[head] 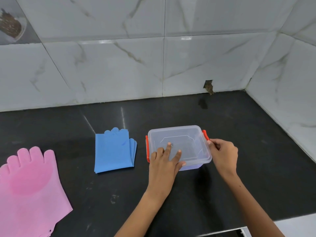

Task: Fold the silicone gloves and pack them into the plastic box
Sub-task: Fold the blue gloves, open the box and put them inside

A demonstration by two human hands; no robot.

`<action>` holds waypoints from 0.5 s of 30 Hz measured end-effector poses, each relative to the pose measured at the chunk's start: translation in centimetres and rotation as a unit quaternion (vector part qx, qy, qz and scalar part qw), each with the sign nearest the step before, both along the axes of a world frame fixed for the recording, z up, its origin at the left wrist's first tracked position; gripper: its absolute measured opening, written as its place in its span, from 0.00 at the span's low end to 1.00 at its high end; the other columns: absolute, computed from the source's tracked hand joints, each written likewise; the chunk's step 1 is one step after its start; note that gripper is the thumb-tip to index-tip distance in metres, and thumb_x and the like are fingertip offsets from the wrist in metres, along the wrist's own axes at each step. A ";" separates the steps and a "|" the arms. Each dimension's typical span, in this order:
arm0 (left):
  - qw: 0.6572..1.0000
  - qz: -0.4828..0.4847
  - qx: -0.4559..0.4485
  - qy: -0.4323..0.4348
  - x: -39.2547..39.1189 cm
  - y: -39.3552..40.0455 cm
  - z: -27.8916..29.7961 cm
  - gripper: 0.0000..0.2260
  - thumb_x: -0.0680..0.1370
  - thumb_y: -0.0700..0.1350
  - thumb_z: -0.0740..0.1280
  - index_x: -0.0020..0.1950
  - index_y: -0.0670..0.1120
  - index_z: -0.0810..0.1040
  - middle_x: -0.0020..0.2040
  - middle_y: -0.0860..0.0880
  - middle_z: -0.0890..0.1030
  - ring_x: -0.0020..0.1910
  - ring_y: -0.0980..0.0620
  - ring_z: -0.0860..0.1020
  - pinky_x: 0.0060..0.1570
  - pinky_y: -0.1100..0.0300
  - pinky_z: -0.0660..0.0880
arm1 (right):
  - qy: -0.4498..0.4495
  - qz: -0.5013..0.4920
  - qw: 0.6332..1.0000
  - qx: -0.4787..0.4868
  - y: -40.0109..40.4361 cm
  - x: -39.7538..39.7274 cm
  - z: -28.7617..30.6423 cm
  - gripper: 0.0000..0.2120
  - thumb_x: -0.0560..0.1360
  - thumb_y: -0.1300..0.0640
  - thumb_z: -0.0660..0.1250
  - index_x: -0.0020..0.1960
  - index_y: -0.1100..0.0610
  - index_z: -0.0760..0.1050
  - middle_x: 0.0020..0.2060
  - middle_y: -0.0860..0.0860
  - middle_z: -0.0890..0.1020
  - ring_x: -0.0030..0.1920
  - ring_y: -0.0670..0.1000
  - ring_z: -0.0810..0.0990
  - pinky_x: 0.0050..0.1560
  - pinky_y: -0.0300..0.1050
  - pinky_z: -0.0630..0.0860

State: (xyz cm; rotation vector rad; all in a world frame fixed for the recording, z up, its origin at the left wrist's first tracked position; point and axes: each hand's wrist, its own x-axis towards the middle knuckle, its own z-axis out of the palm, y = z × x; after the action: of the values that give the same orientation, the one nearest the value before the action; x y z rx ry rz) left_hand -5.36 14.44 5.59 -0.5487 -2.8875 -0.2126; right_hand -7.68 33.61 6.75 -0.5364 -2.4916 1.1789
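A clear plastic box (188, 134) with its lid on and orange clips at both ends sits on the black counter, right of centre. My left hand (165, 161) lies flat on the lid with straight fingers spread. My right hand (222, 152) curls its fingers against the box's right end, at the orange clip (205, 134). A folded blue silicone glove stack (113, 151) lies just left of the box. A pink silicone glove (29, 185) lies unfolded and flat at the far left, fingers pointing away from me.
The black counter (222, 113) meets a marble-tiled wall at the back and on the right. A small chipped hole (209, 86) shows in the back wall tile. The counter's front edge (256, 224) runs at the lower right.
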 end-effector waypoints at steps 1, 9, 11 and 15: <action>1.000 0.001 -0.004 0.003 0.0 0.0 0.0 0.20 0.65 0.56 0.76 0.55 0.53 0.83 0.57 0.47 0.83 0.48 0.48 0.83 0.47 0.53 0.80 | -0.002 0.000 1.000 0.011 -0.1 0.0 0.0 0.10 0.76 0.62 0.65 0.40 0.65 0.80 0.32 0.59 0.83 0.34 0.60 0.81 0.37 0.55 0.81; 1.000 0.005 -0.003 0.014 0.0 -0.1 -0.1 0.21 0.64 0.57 0.76 0.55 0.54 0.83 0.58 0.49 0.83 0.49 0.48 0.83 0.49 0.52 0.80 | -0.011 -0.003 0.999 0.047 -0.2 -0.3 -0.3 0.10 0.76 0.63 0.64 0.38 0.63 0.80 0.30 0.56 0.81 0.31 0.56 0.80 0.35 0.52 0.81; 1.000 0.002 -0.002 0.015 0.0 -0.1 -0.1 0.21 0.64 0.57 0.76 0.55 0.54 0.83 0.58 0.49 0.83 0.49 0.48 0.83 0.49 0.52 0.80 | -0.013 -0.012 0.999 0.038 -0.1 -0.4 -0.4 0.10 0.76 0.63 0.64 0.38 0.63 0.80 0.30 0.56 0.81 0.31 0.56 0.80 0.35 0.51 0.81; 1.000 0.006 -0.002 0.029 0.0 -0.2 -0.2 0.21 0.64 0.57 0.76 0.55 0.54 0.83 0.57 0.49 0.83 0.49 0.48 0.83 0.49 0.52 0.80 | -0.070 -0.026 0.997 -0.025 1.5 -0.4 -0.8 0.09 0.76 0.63 0.65 0.41 0.62 0.82 0.33 0.55 0.83 0.35 0.53 0.81 0.39 0.45 0.79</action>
State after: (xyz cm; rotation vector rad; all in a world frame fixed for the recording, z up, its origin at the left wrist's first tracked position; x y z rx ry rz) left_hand -5.39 14.22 5.42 -0.5304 -2.8343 -0.1863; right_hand -8.11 35.08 5.97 -0.7156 -2.5538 1.2262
